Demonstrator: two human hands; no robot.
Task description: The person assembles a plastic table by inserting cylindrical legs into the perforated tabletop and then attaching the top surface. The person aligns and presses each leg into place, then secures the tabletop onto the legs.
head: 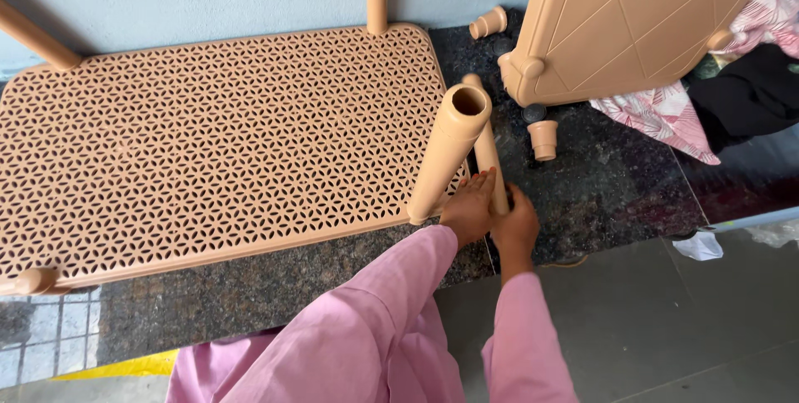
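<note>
Both hands meet at the near right corner of the lattice shelf panel (216,145), which lies flat on the dark stone floor (616,195). A thick hollow tube (449,149) stands in that corner, leaning a little, its open end up towards the camera. Just to its right a thinner tube (488,162) runs almost parallel, its long axis pointing away from the person towards the tan side panel (624,20).

The right hand (516,224) is wrapped around the near end of the thinner tube, fingers closed on it. The left hand (468,207) lies flat and open against the same tube, beside the base of the thick one; whether it touches the thick tube too is hard to tell from here. The thinner tube thus sits between the two hands, the right one gripping it.

Small tan caps (543,138) lie on the floor further right.
</note>
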